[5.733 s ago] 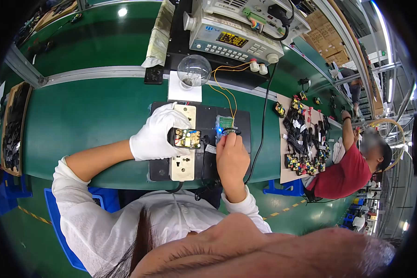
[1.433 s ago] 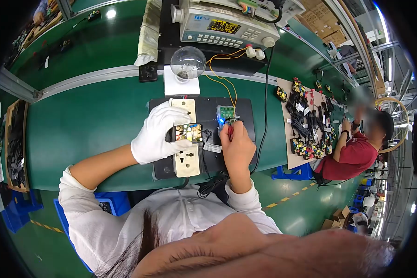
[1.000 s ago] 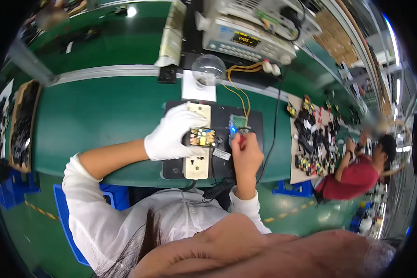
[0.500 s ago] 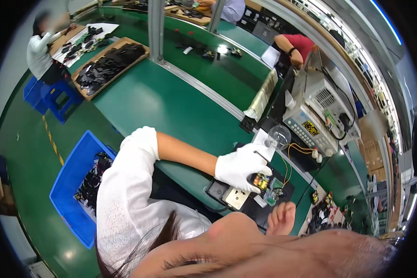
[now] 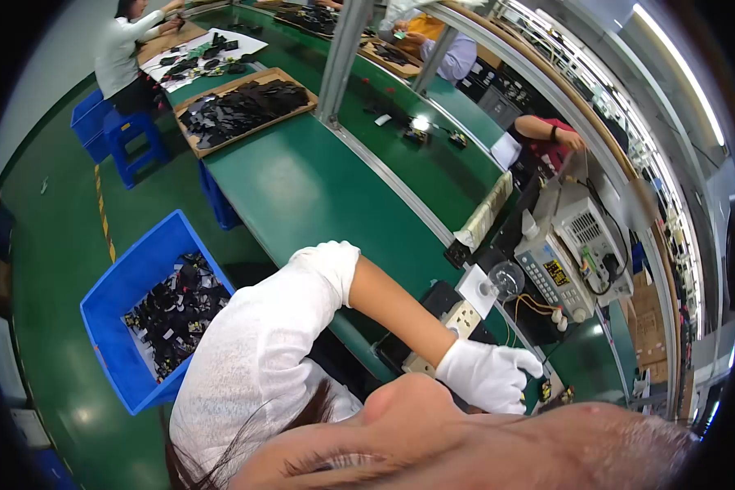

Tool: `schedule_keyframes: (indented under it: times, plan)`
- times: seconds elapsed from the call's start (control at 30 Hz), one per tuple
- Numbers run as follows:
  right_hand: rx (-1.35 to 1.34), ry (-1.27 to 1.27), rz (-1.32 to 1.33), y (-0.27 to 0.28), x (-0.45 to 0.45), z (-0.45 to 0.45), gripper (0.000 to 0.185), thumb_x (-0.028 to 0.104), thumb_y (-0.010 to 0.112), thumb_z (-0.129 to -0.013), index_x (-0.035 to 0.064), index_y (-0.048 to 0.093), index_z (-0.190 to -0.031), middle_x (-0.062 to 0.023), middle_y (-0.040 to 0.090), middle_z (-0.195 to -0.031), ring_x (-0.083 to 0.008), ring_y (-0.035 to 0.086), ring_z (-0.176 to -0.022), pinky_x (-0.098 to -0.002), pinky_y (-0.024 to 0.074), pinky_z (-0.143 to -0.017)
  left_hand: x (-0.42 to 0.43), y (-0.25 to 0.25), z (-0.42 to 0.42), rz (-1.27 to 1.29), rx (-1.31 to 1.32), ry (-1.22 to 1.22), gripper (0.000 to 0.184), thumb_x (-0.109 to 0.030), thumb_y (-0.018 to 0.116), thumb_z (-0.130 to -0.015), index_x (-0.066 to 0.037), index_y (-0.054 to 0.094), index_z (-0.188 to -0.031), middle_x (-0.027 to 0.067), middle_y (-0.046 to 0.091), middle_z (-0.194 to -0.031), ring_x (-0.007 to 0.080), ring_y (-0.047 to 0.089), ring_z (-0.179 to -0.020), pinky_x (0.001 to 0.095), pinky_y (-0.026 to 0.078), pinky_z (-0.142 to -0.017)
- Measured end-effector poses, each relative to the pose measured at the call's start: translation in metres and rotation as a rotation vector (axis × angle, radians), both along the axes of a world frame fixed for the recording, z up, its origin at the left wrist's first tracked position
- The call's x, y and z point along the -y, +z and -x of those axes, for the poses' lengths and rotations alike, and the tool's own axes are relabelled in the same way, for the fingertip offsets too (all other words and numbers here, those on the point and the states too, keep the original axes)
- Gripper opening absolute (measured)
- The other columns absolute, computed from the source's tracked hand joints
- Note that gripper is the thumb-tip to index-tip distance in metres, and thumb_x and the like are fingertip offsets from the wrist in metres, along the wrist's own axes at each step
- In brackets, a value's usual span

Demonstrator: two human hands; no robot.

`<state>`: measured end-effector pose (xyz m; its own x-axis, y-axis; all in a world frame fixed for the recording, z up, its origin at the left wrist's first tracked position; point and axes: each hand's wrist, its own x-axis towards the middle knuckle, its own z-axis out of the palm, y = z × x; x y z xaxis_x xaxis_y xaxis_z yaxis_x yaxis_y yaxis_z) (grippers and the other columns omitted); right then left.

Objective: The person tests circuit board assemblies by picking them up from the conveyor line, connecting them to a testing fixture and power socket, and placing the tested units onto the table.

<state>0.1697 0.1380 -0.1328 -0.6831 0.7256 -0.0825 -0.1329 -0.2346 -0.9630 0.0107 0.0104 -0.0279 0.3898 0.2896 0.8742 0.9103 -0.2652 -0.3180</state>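
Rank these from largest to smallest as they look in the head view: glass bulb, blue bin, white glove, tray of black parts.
Blue bin
Tray of black parts
White glove
Glass bulb

Factory workroom, green floor (image 5: 57,359) and lit ceiling tube (image 5: 678,73).
Floor glossy, marked with yellow-and-dark striped tape (image 5: 102,212). Plain pale wall (image 5: 45,86) at left. Blue plastic stool (image 5: 131,147) near green-topped workbench (image 5: 290,192); metal upright (image 5: 341,65) at bench edge. Cardboard boxes (image 5: 649,327) stacked at right.
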Motion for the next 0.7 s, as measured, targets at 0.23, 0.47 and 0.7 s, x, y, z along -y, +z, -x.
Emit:
schedule_keyframes:
  times: [0.23,0.47,0.7]
  plan:
    - [-0.293,0.277,-0.119,0.001,-0.077,-0.047,0.081,0.068,0.057,-0.083,-0.0025,0.054,-0.121,-0.0029,0.053,-0.079,-0.0109,0.048,-0.063,-0.023,0.0334,-0.051,0.017,-0.015,0.016,0.197,0.008,-0.098,0.023,-0.027,0.061,-0.083,-0.012,0.058,-0.1,0.0017,0.057,-0.081,0.0193,0.058,-0.085,0.0479,0.035,-0.101]
    - [-0.121,-0.468,-0.271,0.153,-0.103,0.026,0.032,0.038,0.052,-0.097,0.0069,0.059,-0.092,0.0044,0.041,-0.06,-0.0064,0.03,-0.044,-0.024,0.019,-0.042,0.037,-0.067,0.123,-0.03,0.522,0.057,0.024,-0.017,0.074,-0.069,-0.011,0.062,-0.089,0.0056,0.062,-0.083,0.0319,0.058,-0.081,0.0437,0.044,-0.073]
    - [0.179,-0.499,-1.326,0.173,-0.246,0.13,0.046,0.043,0.06,-0.092,-0.0022,0.06,-0.086,-0.0186,0.057,-0.077,-0.0311,0.052,-0.073,-0.0413,0.043,-0.07,0.022,-0.113,0.173,0.393,1.098,0.425,0.043,-0.019,0.07,-0.082,0.002,0.059,-0.118,0.0234,0.059,-0.122,0.0344,0.056,-0.118,0.038,0.043,-0.101]
